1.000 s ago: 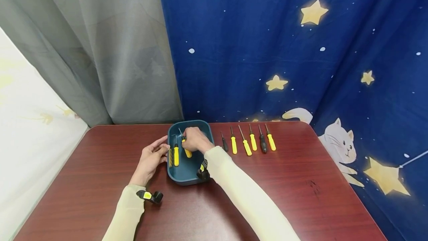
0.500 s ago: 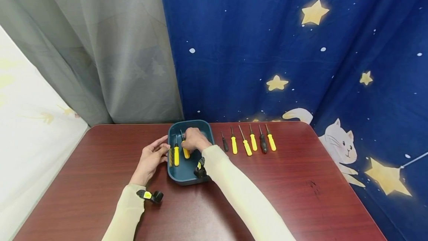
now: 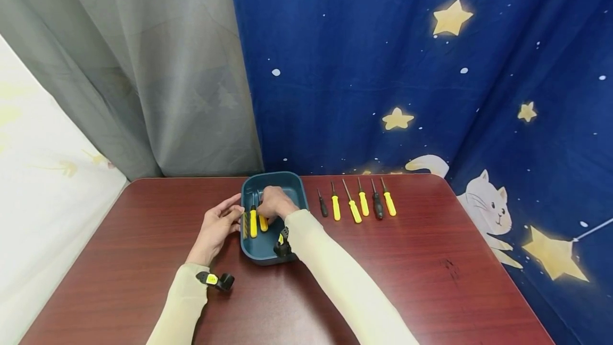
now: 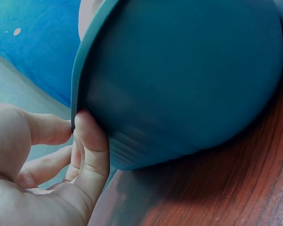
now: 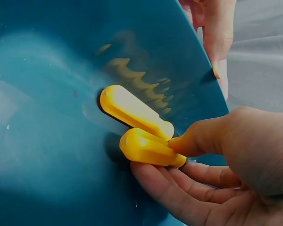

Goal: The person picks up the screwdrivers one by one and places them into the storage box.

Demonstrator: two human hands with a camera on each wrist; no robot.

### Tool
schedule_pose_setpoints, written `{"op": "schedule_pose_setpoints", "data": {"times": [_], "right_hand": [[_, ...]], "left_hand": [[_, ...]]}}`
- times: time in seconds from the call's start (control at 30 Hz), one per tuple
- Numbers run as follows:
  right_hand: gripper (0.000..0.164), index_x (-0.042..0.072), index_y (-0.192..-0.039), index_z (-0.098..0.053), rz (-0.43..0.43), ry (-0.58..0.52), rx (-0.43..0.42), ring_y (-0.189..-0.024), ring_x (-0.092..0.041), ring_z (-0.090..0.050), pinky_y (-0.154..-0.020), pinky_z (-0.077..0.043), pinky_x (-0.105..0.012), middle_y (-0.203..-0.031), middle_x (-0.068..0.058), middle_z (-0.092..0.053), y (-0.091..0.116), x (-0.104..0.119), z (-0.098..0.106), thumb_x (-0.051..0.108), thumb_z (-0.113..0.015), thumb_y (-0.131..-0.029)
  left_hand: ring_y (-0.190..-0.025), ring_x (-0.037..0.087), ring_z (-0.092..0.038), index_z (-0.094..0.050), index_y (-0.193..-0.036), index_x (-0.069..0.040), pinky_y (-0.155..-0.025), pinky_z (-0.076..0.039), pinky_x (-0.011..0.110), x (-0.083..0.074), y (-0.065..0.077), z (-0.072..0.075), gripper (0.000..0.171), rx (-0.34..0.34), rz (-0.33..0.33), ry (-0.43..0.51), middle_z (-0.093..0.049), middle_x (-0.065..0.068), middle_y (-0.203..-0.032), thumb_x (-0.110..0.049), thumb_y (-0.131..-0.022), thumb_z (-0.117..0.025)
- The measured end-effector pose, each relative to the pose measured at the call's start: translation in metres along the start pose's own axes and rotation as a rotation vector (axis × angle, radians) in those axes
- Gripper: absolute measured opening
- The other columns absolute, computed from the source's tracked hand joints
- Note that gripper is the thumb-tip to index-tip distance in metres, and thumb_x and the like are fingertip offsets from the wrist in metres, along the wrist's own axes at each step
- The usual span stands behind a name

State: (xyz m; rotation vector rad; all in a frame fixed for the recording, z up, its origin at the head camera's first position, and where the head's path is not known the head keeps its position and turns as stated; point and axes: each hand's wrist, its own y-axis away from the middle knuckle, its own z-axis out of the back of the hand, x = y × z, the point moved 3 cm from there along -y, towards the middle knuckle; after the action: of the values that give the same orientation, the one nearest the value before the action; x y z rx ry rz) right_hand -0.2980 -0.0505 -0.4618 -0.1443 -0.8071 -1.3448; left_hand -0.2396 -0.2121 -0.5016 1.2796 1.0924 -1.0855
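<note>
A dark teal plastic bin [image 3: 274, 261] stands at the table's back edge in the head view. My left hand [image 3: 216, 228] pinches its left rim; the left wrist view shows the thumb and index finger on either side of the bin wall [image 4: 193, 84]. Inside the bin, my right hand [image 3: 276, 204] grips a yellow-handled screwdriver [image 5: 148, 149], its thumb on top and fingers underneath. Another yellow-handled screwdriver [image 5: 132, 110] lies alongside, near the ribbed left wall, where its yellow reflects. In the right wrist view the two handles overlap. The right hand partly hides the held shaft.
Right of the bin, several screwdrivers lie in a row on the red-brown table [image 3: 431, 292]: a small black one [image 3: 323, 206], yellow ones such as this screwdriver [image 3: 336, 209], and a larger black one [image 3: 378, 208]. Curtains [image 3: 335, 68] hang behind the table.
My right hand has shifted slightly left with the screwdriver, which has swung from slanted to nearly parallel with its neighbour. The left hand stays on the rim.
</note>
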Motion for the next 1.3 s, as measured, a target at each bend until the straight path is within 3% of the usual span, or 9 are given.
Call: {"op": "schedule_pose_setpoints", "data": {"times": [0.2, 0.47, 0.87, 1.3], "right_hand": [[0.012, 0.001, -0.099, -0.068, -0.024, -0.013, 0.002, -0.062, -0.021, -0.074, -0.063, -0.063, -0.032, -0.079, -0.011, -0.065, -0.004, 0.0, -0.003, 0.01, -0.073, -0.093], [0.016, 0.005, -0.079, -0.066, -0.031, 0.0, -0.006, -0.065, -0.021, -0.075, -0.063, -0.063, -0.032, -0.074, -0.009, -0.066, -0.004, 0.002, -0.005, 0.011, -0.074, -0.092], [0.014, 0.0, -0.093, -0.069, -0.066, -0.03, 0.005, -0.064, -0.022, -0.075, -0.063, -0.063, -0.032, -0.076, -0.01, -0.067, -0.008, 0.0, -0.005, 0.012, -0.075, -0.092], [0.022, 0.006, -0.078, -0.067, -0.033, 0.006, -0.007, -0.073, -0.025, -0.076, -0.067, -0.064, -0.035, -0.075, -0.007, -0.061, 0.003, 0.002, -0.004, 0.019, -0.075, -0.094]], "left_hand": [[-0.078, 0.007, -0.059, -0.049, -0.153, -0.014, -0.065, -0.057, 0.02, 0.0, -0.001, 0.0, 0.049, 0.0, -0.001, 0.001, -0.063, -0.002, -0.101, -0.013, -0.105, -0.059], [-0.078, 0.007, -0.059, -0.049, -0.153, -0.015, -0.066, -0.057, 0.02, 0.0, 0.001, 0.0, 0.049, -0.001, 0.005, 0.002, -0.062, 0.0, -0.102, -0.013, -0.105, -0.059], [-0.077, 0.007, -0.059, -0.048, -0.153, -0.014, -0.064, -0.057, 0.02, -0.002, 0.001, -0.001, 0.05, 0.006, 0.001, 0.016, -0.064, 0.004, -0.106, -0.011, -0.104, -0.059], [-0.078, 0.007, -0.06, -0.048, -0.153, -0.015, -0.066, -0.057, 0.02, -0.001, 0.003, -0.001, 0.049, 0.003, 0.008, 0.007, -0.064, 0.001, -0.104, -0.012, -0.105, -0.057]]}}
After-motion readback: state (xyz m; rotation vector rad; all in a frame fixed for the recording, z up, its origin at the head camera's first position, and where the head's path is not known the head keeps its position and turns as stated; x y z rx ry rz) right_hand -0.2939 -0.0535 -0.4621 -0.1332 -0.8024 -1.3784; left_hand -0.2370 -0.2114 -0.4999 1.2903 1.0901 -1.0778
